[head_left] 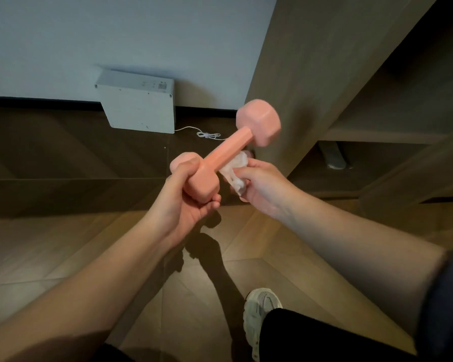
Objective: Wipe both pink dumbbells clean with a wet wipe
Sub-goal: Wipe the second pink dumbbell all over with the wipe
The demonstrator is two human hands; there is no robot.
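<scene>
Head view: wiping the handle of 1 pink dumbbell (229,150), held in the air at frame centre.
My left hand (186,205) wraps the near head, with the far head pointing to 1 o'clock. My right hand (259,186) pinches the bunched wet wipe (233,171) against the handle's underside, at 3 o'clock from that grip. Judged step: bar of dumbbell 1. Next, slide the wipe toward the far head, then regrip to reach the covered end. Dumbbell 2 not in view.

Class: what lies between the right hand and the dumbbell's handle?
A crumpled white wipe, pinched by the right hand against the dumbbell; head view.
</scene>
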